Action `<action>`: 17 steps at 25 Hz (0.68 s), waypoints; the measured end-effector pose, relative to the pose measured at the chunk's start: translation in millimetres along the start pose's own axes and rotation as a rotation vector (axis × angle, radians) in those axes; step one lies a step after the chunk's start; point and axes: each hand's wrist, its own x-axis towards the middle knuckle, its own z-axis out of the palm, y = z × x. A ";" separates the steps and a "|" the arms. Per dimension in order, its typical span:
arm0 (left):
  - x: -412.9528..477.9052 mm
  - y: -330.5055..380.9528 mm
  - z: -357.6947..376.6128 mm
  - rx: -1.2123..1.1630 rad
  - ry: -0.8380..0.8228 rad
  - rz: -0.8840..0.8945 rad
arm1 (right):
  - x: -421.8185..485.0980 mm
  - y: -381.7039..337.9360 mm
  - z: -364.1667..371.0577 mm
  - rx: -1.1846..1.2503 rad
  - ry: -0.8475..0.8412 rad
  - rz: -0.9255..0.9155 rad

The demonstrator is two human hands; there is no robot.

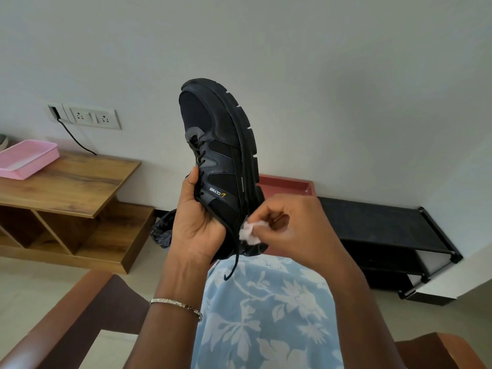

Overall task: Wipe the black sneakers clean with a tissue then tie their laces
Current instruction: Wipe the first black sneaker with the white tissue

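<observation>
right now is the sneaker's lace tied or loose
Loose. One lace end dangles free below the sneaker in the left hand; no bow shows. The right hand pinches a tissue.

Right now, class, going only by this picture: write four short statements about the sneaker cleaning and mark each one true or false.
1. The left hand holds the black sneaker with its toe up. True.
2. The right hand pinches a tissue by the sneaker's heel. True.
3. The lace is tied in a bow. False: its loose end hangs down.
4. The pink tray lies on the floor. False: it rests on the wooden shelf unit.
</observation>
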 end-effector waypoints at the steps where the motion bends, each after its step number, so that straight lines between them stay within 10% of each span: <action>1: -0.7 -2.6 1.0 0.013 -0.001 -0.009 | 5.6 -2.2 -1.0 0.029 0.084 -0.012; 5: -3.0 -7.3 -0.8 0.043 0.021 -0.049 | 14.7 -7.0 6.4 0.021 0.334 -0.070; 11: -4.1 -7.7 -7.5 0.008 0.068 -0.093 | -9.1 -12.7 13.4 0.018 0.059 -0.092; 17: -10.7 -37.5 1.9 -0.100 0.019 -0.132 | 25.8 -28.6 28.7 -0.228 0.313 -0.185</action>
